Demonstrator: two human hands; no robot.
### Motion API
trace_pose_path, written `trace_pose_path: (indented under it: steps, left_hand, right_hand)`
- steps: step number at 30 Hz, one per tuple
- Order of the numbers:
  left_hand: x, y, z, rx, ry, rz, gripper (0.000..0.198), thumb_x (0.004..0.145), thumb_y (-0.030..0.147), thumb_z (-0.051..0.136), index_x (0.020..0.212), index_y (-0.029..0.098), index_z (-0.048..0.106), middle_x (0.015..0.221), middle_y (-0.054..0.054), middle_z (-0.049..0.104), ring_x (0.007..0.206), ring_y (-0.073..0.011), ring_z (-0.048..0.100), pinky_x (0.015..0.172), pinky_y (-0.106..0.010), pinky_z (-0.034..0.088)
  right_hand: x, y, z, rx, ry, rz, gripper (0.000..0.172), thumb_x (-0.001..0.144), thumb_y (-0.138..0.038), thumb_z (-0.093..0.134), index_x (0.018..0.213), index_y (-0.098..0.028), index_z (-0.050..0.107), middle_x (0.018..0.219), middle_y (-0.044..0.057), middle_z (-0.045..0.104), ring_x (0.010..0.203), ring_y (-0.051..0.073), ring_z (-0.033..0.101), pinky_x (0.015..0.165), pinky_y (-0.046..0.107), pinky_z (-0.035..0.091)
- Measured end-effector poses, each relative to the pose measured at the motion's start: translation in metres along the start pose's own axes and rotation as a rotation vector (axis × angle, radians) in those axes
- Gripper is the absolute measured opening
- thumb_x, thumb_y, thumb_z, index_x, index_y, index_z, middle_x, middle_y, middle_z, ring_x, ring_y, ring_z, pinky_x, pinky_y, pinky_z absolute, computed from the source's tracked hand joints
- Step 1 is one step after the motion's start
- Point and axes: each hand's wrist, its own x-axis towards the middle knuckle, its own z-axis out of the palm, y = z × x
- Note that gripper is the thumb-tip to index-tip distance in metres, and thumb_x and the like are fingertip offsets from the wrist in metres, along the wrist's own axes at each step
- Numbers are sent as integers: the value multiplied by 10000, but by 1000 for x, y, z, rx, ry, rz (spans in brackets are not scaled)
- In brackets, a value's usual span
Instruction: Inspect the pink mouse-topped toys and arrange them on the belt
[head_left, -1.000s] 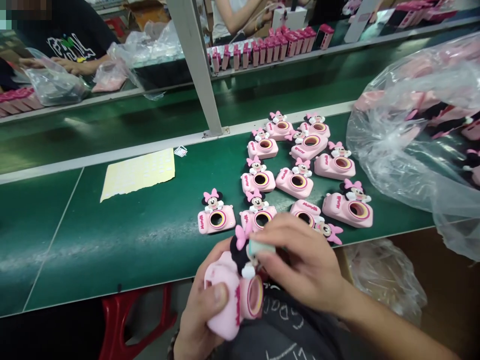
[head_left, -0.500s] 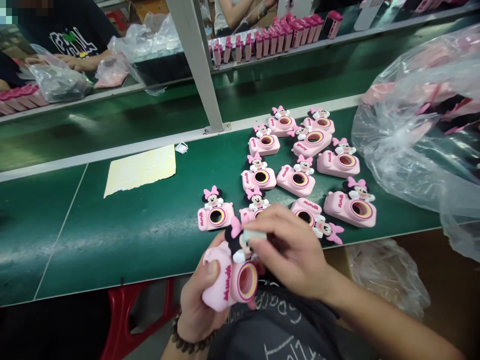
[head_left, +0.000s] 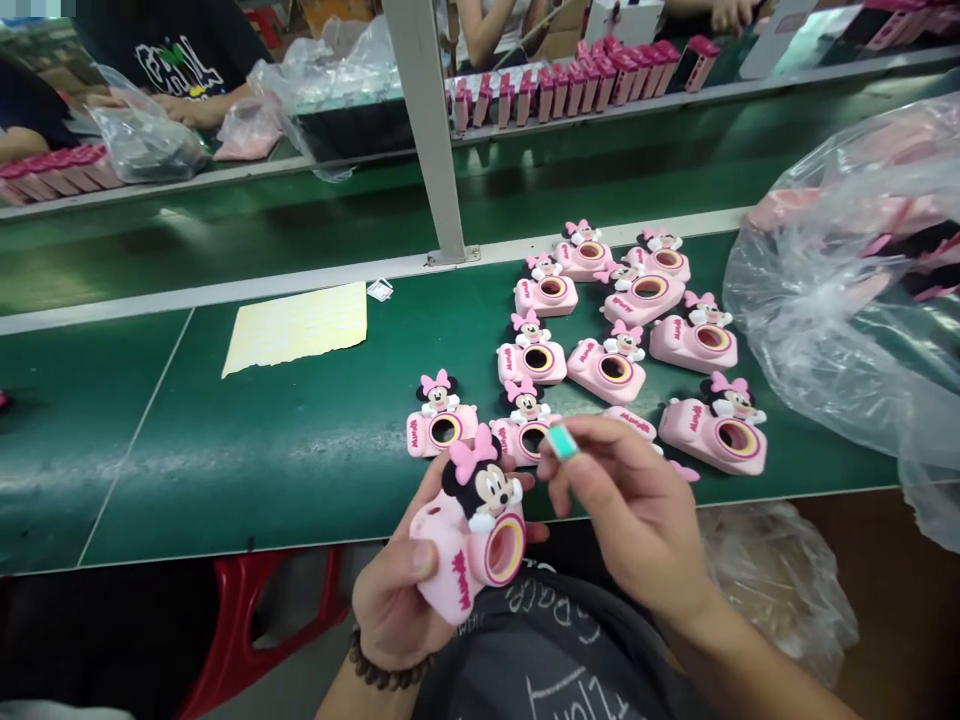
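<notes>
My left hand (head_left: 401, 590) is wrapped round a pink camera case (head_left: 442, 565) with a cartoon mouse figure and pink bow on top. The case is tilted, its round lens ring facing right. Between thumb and fingers of my right hand (head_left: 626, 510) is a small teal and white block (head_left: 562, 442), just right of the mouse figure and apart from it. What the block is made of I cannot tell. Beyond my hands, several like cases lie on the green table, among them one by the left fingers (head_left: 442, 430) and one partly hidden behind the right hand (head_left: 630, 420).
A torn yellow sheet (head_left: 296, 325) lies on the green table (head_left: 300, 440) to the left. At right is a big clear plastic bag (head_left: 810, 290) of pink parts. A grey post (head_left: 427, 130) rises at the back, near a row of pink pieces (head_left: 574, 85). Co-workers sit opposite.
My right hand has drawn the small block off the mouse figure's face and to the right, uncovering the face. My left hand still holds the case in much the same pose.
</notes>
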Motion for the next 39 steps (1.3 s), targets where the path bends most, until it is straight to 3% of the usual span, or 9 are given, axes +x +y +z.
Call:
trace_pose_path:
  steps: [3, 6, 9, 12, 19, 25, 30, 39]
  left_hand:
    - [-1, -5, 1, -35, 91, 19, 415, 819, 383, 624, 1214, 255, 641, 1083, -81, 708, 980, -256, 687, 929, -444, 545]
    - [-1, -7, 6, 16, 71, 43, 450, 826, 380, 658, 1258, 268, 598, 1089, -69, 691, 860, -216, 690, 851, -396, 566]
    - [-4, -6, 12, 92, 77, 79, 389, 844, 354, 674, 1222, 291, 608, 1053, -30, 677, 702, -124, 639, 729, -290, 560]
    - [-8, -3, 12, 215, 161, 89, 271, 885, 287, 658, 1154, 302, 622, 971, 12, 646, 620, -48, 549, 630, -177, 500]
    - [-11, 1, 5, 607, 283, 181, 353, 862, 227, 710, 1192, 286, 601, 1147, -40, 644, 1022, -173, 628, 910, -273, 521]
    - [-16, 2, 9, 773, 307, 397, 280, 831, 161, 737, 1078, 283, 685, 1152, -31, 654, 1126, -202, 617, 941, -306, 532]
    - [-16, 4, 6, 818, 270, 429, 315, 848, 137, 719, 1090, 336, 693, 1189, 10, 649, 1170, -169, 598, 1042, -307, 484]
    - [-9, 5, 6, 865, 270, 475, 315, 850, 132, 719, 1097, 323, 683, 1207, 13, 654, 1193, -162, 596, 1048, -288, 490]
  right_hand:
    - [-13, -4, 14, -16, -73, -45, 229, 945, -145, 590, 1142, -250, 638, 983, 43, 636, 800, 142, 634, 635, 252, 557]
    - [-17, -5, 22, -87, -80, -107, 227, 904, -118, 622, 1090, -244, 650, 1027, 63, 613, 955, 182, 610, 693, 265, 556]
    - [-17, -4, 26, -135, -65, -125, 244, 873, -100, 636, 1077, -233, 641, 1006, 63, 613, 944, 187, 612, 697, 276, 559]
    - [-16, -5, 27, -217, -62, -154, 226, 842, -101, 657, 1033, -222, 645, 961, 56, 633, 877, 187, 631, 687, 295, 564]
    - [-13, -10, 26, -362, -143, -246, 162, 844, -115, 670, 974, -208, 645, 933, 48, 664, 852, 181, 652, 726, 321, 562]
    - [-10, -16, 22, -385, -192, -183, 97, 871, -116, 651, 928, -192, 632, 803, 19, 623, 702, 133, 579, 597, 268, 487]
    - [-14, -21, 24, -336, -199, -206, 140, 864, -97, 654, 969, -185, 625, 860, 34, 623, 770, 141, 601, 660, 276, 514]
    - [-13, -19, 27, -327, -153, -200, 107, 886, -91, 626, 963, -164, 616, 855, 30, 595, 781, 138, 573, 670, 273, 478]
